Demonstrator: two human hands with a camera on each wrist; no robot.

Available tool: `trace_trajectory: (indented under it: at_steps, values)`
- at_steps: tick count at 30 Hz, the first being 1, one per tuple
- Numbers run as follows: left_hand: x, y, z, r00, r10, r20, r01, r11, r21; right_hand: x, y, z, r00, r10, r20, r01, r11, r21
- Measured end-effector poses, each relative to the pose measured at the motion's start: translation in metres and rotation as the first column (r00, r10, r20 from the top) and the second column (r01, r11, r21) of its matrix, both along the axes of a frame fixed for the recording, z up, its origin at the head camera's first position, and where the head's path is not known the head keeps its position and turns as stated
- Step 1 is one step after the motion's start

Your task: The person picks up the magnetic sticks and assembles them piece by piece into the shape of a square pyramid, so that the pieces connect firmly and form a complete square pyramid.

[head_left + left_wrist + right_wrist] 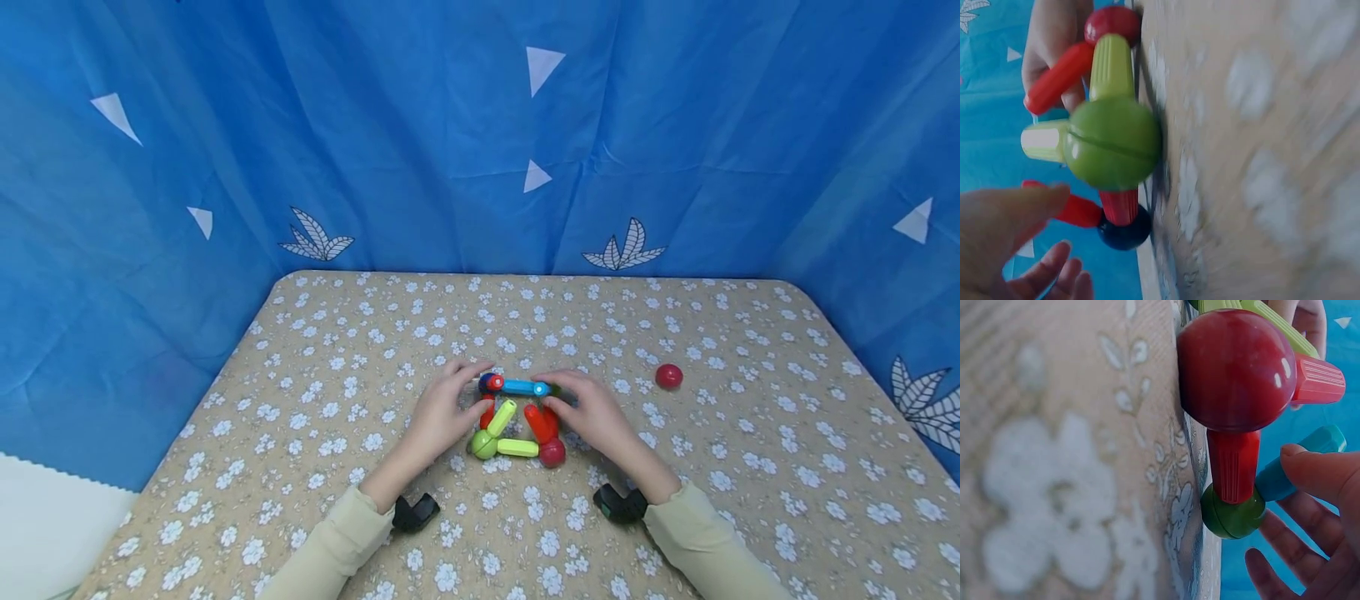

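A square frame of toy rods and balls sits between both hands, built with a light green ball point(483, 445), a red ball point(552, 452), a dark blue ball point(1125, 230) and a dark green ball point(1233, 512). From each ball a short rod stands up. My left hand point(444, 407) curves around the dark blue corner, its thumb overlapping the upright red rod point(1079, 210) in the left wrist view, other fingers spread loosely. My right hand point(592, 410) pinches the upright blue rod point(1279, 478) on the dark green ball. A yellow-green rod point(517, 448) joins the front balls.
A loose red ball point(669, 376) lies to the right, beyond the right hand. Flowered cloth point(300, 467) covers the table. Blue curtain point(450, 125) hangs behind and at both sides. Black wrist devices point(416, 512) show beneath the forearms.
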State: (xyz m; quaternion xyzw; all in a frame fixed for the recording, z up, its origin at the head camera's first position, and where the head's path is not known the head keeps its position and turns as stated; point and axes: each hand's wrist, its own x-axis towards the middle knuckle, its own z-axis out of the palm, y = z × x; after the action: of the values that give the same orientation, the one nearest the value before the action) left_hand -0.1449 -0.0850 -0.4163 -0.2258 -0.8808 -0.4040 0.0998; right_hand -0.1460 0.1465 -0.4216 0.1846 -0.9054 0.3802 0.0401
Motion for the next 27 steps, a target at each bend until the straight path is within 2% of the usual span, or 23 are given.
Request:
trace_trajectory:
  at_steps: [5,10,14,20,27]
  values:
    - [-0.0068,0.0056,0.0004,0.997,-0.038,-0.065,0.028,0.987,-0.157,0.0016,0.0006,-0.0034,0.999,0.033,-0.036,-0.033,0.999,0.006]
    - [-0.0080,0.0092,0.0013,0.993,-0.065,-0.094,0.039,0.966,-0.255,0.0015,0.0003,-0.0044,0.998,0.044,-0.052,-0.044,0.999,-0.003]
    - [-0.0089,0.0104,0.0001,0.994,-0.084,-0.071,0.064,0.965,-0.254,0.0011,0.0002,-0.0039,0.998,0.040,-0.057,-0.040,0.999,-0.006]
    - [-0.0106,0.0099,-0.0032,0.997,-0.064,-0.032,0.056,0.975,-0.214,0.0003,-0.0005,-0.0031,0.996,0.041,-0.082,-0.038,0.999,0.032]
    - [-0.0117,0.0106,-0.0027,0.997,-0.064,-0.038,0.056,0.978,-0.200,-0.0007,-0.0007,-0.0023,0.993,0.036,-0.109,-0.028,0.997,0.076]
